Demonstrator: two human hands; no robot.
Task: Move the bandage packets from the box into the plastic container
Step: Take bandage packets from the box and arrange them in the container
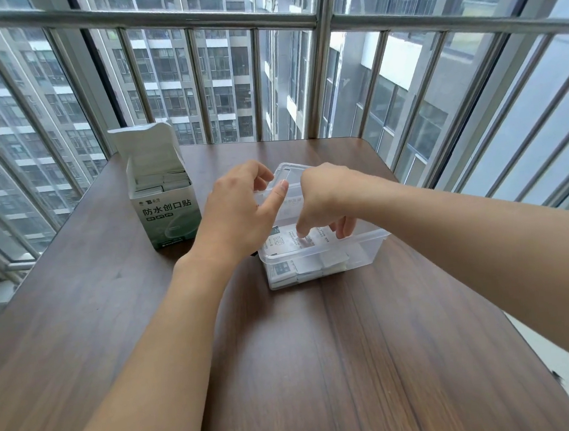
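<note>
A white-and-green bandage box (165, 205) stands open on the table at the left, with several packets (161, 182) still inside. A clear plastic container (365, 247) sits in the middle, its lid (290, 175) tilted up at the back. Bandage packets (287, 244) lie stacked inside it. My left hand (241, 212) hovers at the container's left rim, fingers loosely curled, thumb touching the lid's edge. My right hand (323, 201) reaches down into the container, its fingertips pressing on the top packets.
The brown wooden table (324, 366) has a rounded front right corner. A metal railing (264, 79) and windows run just behind the table, with tall buildings outside.
</note>
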